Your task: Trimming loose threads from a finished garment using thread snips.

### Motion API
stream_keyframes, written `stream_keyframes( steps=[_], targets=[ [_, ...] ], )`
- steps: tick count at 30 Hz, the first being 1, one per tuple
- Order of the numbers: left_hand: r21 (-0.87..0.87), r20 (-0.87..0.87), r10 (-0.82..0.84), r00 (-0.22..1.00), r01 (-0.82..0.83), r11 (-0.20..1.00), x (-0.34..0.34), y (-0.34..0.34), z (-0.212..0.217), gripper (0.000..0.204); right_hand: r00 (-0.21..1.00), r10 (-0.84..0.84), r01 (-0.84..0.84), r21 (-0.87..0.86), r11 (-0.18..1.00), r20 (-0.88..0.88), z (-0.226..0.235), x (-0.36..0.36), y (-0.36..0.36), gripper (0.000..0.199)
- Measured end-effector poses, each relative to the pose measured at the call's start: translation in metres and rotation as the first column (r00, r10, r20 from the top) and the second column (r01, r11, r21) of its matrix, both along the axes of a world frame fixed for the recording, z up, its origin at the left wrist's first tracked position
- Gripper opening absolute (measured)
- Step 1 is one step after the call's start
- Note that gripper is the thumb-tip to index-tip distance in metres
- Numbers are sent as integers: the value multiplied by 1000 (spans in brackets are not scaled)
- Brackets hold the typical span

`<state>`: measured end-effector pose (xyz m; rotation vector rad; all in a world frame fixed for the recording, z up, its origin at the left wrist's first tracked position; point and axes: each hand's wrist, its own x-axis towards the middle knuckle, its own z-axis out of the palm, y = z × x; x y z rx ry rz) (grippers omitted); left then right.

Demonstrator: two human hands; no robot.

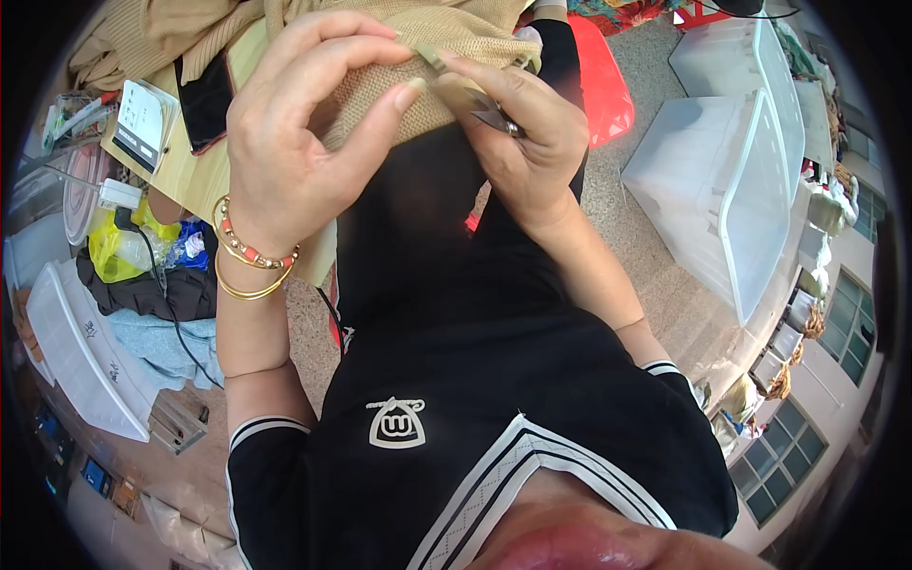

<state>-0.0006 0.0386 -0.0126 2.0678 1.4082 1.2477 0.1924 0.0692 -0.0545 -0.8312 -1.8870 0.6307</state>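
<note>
A tan knitted piece [380, 112] lies bunched in front of me, over the wooden tabletop and my lap. My left hand [290, 133] curves over its left side. Its thumb stands apart from its fingers, and I see nothing between them. My right hand [527, 142] is closed around small metal thread snips [496, 116], whose dark blades show between thumb and palm. Its thumb and index finger reach to the knit near the left fingertips. Whether they pinch a thread there is too small to tell.
On the wooden tabletop [249, 52] at left lie a dark phone [205, 103] and a white box [142, 125]. Beside it are bags, a cable and a white plastic bin [90, 347]. A red stool [608, 85] and translucent bins [689, 166] stand at right.
</note>
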Motion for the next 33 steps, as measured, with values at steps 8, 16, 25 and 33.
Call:
stream_keyframes(
  steps=[8,16,25,33],
  targets=[
    [-35,55,-11,998,13,999,-1,4,-4,12,1000,2,-2,-13,1000,-9,-1,-1,-1,27],
    [55,-33,-10,999,12,998,4,8,1,6,981,-66,52,-85,995,-182,8,-8,6,18],
    [150,156,-5,988,-19,988,15,15,-14,5,977,13,-91,-361,928,-212,26,2,9,20],
    [111,308,64,949,-102,988,22,15,-20,4,993,89,-75,-163,984,82,78,24,6,30]
  ],
)
